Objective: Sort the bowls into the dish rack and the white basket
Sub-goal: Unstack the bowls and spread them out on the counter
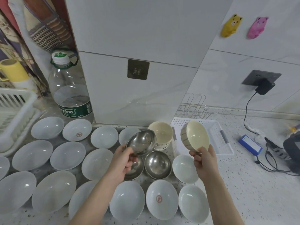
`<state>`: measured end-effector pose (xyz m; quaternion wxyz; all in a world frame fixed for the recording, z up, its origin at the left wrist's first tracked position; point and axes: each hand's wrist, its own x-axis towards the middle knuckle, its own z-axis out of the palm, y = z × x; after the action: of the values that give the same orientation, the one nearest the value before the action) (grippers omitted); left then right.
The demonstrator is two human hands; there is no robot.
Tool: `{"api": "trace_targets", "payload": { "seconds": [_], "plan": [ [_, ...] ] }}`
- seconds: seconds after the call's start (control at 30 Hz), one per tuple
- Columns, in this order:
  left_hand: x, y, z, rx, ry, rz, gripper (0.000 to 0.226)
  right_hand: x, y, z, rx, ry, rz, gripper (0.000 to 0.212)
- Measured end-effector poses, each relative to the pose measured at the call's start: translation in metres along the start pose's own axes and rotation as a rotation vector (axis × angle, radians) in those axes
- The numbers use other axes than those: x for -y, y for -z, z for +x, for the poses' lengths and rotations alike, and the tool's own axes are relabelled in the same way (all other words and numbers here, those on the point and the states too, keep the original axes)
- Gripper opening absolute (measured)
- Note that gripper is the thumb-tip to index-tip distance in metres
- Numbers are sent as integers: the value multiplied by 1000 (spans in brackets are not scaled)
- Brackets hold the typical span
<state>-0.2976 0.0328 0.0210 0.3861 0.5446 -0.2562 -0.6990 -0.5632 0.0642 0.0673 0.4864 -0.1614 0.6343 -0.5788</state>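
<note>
Above the middle of the worktop, the left hand (125,157) pinches the near rim of a steel bowl (141,142), thumb on the inside, fingers curled beneath, the bowl tilted and lifted clear. Just right of it, the right hand (202,157) grips a cream bowl (195,135) by its foot, tipped on edge so the pale inside faces the camera and a striped outer wall shows at its left.

Under the left hand sit two more steel bowls, one (158,164) in full view and one (135,168) partly hidden by the fingers. Behind them a stack of cream bowls (161,133) stands against the foot of the tiled pillar (138,70). White porcelain bowls (67,155) crowd the worktop's left and near parts in rows, touching or nearly so.

Beyond the right hand, the white basket (217,127) lies toward the back wall, with a wire rack (194,106) behind it. At the left edge stands the white dish rack (14,111), a large water bottle (71,93) beside it. Toward the right edge lie a blue box (250,144) and black cables (269,158), fed from a plugged-in charger (264,86).
</note>
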Motion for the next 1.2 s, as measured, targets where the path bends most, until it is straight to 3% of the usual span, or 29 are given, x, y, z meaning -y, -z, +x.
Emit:
{"api": "trace_targets", "payload": {
  "seconds": [0.33, 0.53, 0.9, 1.2],
  "plan": [
    [53, -141, -18, -18, -34, -38, 15, 1, 147, 11, -168, 13, -53, 50],
    [100, -208, -22, -104, -66, 84, 28, 1, 211, 30, -199, -4, -129, 58],
    [145, -260, -12, -51, -118, 663, 40, -2, 251, 46, -90, -91, -135, 55],
    [162, -273, -2, -51, -59, 728, 51, 2, 259, 61, -34, -76, -106, 53]
  ]
}}
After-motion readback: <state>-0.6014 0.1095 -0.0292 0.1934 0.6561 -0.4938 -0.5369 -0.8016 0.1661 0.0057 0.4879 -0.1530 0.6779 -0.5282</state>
